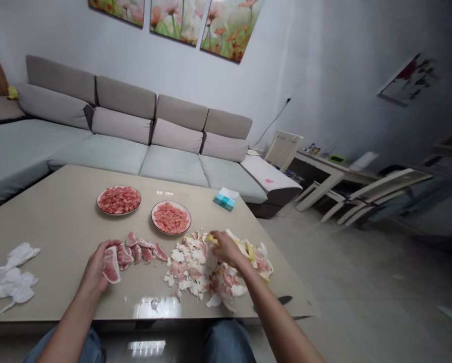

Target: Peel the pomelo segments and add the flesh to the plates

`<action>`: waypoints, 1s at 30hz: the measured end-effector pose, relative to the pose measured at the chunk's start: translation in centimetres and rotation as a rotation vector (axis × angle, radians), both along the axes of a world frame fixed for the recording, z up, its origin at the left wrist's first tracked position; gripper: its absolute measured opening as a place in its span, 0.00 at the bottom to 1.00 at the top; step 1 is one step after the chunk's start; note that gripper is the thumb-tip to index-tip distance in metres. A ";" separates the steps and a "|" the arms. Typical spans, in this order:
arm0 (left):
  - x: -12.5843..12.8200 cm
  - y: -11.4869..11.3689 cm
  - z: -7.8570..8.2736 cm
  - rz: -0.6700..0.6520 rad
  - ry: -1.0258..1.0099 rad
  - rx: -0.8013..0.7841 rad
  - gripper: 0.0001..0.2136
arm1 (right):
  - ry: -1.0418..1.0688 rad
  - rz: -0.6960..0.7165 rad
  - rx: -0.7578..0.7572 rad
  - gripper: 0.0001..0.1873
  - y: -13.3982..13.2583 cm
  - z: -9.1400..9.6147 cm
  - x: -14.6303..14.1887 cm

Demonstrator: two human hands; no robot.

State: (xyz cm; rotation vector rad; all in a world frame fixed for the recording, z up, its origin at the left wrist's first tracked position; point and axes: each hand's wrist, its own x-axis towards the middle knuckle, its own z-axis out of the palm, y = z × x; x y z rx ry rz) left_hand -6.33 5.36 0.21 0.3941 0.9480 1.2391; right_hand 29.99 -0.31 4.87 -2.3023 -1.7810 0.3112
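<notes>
My left hand (97, 264) is closed round a pink pomelo segment (111, 265) near the table's front edge. More pink segments (143, 250) lie in a row just right of it. My right hand (226, 247) rests on a heap of white and yellow peel scraps (195, 272), its fingers curled down into the pile; what they grip, if anything, is hidden. Two plates of peeled pink flesh stand farther back: one to the left (119, 200) and one to the right (171, 218).
Crumpled white tissues (12, 275) lie at the table's left. A teal tissue pack (225, 200) sits at the far right corner, a dark knife (284, 300) near the front right edge. A grey sofa (135, 146) runs behind the beige table (59, 222).
</notes>
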 end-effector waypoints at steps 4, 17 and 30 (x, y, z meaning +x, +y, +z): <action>-0.3 -0.2 0.7 0.058 -0.130 -0.048 0.06 | 0.140 0.187 0.048 0.19 1.3 -2.2 -6.1; -3.7 0.2 0.4 0.179 -0.404 -0.086 0.07 | 0.164 0.172 0.061 0.41 6.7 -8.9 -22.2; -3.4 0.4 1.0 0.304 -0.336 -0.187 0.10 | 0.435 0.208 0.197 0.26 8.0 -7.8 -25.4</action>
